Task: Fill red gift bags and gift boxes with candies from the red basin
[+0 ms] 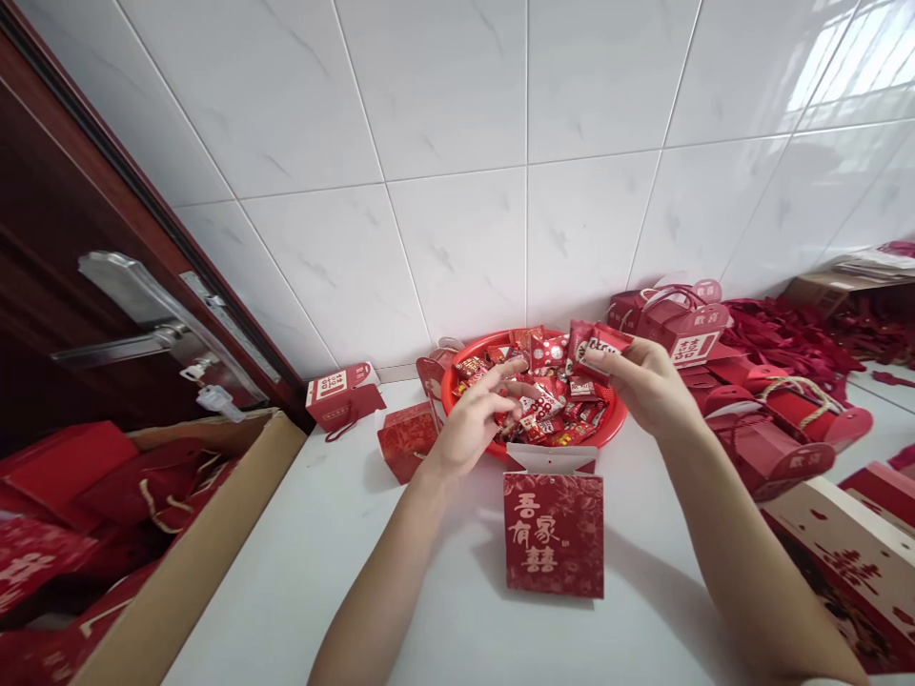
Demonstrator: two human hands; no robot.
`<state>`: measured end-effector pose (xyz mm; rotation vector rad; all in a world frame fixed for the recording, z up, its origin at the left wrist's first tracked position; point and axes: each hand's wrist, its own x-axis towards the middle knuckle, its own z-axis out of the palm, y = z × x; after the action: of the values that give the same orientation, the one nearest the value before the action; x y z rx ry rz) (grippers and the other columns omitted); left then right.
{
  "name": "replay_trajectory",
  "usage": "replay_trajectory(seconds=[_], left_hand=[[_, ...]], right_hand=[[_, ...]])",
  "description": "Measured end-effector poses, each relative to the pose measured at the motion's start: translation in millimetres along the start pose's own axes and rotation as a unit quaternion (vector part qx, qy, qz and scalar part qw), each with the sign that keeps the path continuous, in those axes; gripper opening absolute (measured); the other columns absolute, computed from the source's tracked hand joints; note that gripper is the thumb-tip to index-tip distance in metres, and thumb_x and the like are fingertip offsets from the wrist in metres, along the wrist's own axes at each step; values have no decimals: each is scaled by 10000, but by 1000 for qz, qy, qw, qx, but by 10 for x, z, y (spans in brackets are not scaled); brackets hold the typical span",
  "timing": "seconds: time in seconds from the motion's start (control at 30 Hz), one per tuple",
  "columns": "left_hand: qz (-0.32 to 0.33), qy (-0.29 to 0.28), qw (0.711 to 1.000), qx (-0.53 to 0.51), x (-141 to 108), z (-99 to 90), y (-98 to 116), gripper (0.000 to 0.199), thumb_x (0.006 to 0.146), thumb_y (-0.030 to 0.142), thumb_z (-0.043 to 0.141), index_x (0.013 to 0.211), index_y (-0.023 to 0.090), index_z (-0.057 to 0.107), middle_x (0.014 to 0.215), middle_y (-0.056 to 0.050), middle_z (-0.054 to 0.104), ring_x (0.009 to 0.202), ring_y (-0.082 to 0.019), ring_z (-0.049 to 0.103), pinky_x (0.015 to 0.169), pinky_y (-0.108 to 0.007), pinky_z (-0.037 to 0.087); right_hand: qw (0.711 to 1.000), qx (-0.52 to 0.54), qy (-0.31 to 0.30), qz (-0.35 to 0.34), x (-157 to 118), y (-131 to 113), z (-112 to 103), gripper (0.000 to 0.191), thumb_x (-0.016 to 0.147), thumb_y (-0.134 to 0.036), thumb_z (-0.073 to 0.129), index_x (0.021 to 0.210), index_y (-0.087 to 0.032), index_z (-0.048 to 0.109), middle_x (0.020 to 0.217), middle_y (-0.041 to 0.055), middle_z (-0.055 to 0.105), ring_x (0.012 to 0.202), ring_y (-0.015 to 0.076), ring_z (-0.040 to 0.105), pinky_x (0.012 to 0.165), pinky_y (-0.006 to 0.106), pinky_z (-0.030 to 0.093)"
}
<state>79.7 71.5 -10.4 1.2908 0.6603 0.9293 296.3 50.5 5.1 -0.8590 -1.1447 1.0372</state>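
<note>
A round red basket (616, 431) full of wrapped candies stands against the tiled wall. Over its left side my left hand (480, 416) reaches in with fingers apart, above the candies. Pinched between the thumb and fingers of my right hand (643, 376) are red candy packets (597, 348), held above the basket's right edge. In front of the basket a red gift box (554, 538) with gold characters stands upright, its top flaps open; its inside is hidden from view.
Small red boxes (343, 395) lie left of the basket. More handled boxes (690, 329) and red ribbon-like material (779, 338) are at the right. A cardboard carton (214, 514) of red boxes is at the left, below a door handle (135, 338).
</note>
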Motion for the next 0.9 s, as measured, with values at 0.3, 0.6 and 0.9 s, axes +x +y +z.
replay_trajectory(seconds=[0.3, 0.6, 0.9], left_hand=[[101, -111, 945, 290, -317, 201, 49, 555, 889, 172, 624, 1422, 299, 535, 1426, -49, 582, 1317, -262, 540, 1133, -403, 421], [88, -71, 924, 365, -355, -49, -28, 468, 867, 158, 644, 1320, 267, 595, 1324, -54, 638, 1183, -236, 629, 1025, -375, 524], [59, -82, 934, 342, -335, -9, -15, 307, 775, 154, 730, 1069, 213, 661, 1220, -53, 668, 1076, -210, 653, 946, -351, 537]], right_hand=[[998, -41, -47, -9, -199, -264, -35, 302, 747, -387, 846, 981, -210, 773, 884, 69, 776, 859, 298, 739, 779, 428, 602], [995, -74, -61, -28, -280, -335, -42, 325, 756, -380, 848, 1026, -209, 787, 907, 67, 792, 885, 281, 754, 798, 402, 628], [989, -118, -80, -27, -326, -355, -50, 382, 736, -421, 859, 1053, -221, 787, 946, 62, 797, 915, 297, 755, 788, 398, 635]])
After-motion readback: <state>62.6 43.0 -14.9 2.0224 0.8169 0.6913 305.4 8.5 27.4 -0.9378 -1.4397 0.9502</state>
